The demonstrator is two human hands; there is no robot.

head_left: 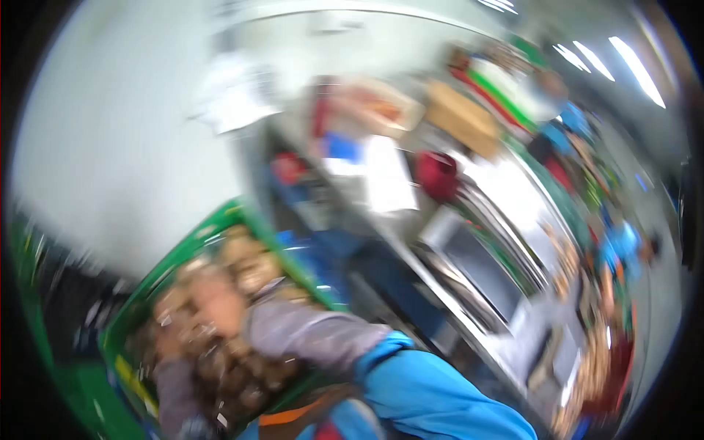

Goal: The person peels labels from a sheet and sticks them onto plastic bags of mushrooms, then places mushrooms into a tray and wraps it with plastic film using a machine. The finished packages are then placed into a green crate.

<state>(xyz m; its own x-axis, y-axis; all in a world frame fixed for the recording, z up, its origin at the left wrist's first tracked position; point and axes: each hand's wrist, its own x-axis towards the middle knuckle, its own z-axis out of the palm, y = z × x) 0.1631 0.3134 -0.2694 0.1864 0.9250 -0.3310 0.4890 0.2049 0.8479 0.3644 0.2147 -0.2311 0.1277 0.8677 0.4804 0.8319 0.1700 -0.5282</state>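
Both of my hands reach into a green crate (242, 207) at the lower left, which holds several brown, rounded lumps (249, 392) with a wet-looking shine; the blur hides what kind they are. My right hand (218, 302) lies over the lumps near the crate's middle, its arm in a grey cuff and blue sleeve. Beside it, closer to the crate's left wall, is my left hand (172, 339) among the lumps. Motion smears the fingers of both hands, so their grip does not show.
A long metal counter (513, 370) runs diagonally to my right, bearing a cardboard box (460, 117), a dark red bowl (438, 176) and a pale tub (378, 106). Other people in blue, one person (620, 246) among them, are at the far right. A pale wall (132, 132) rises behind the crate.
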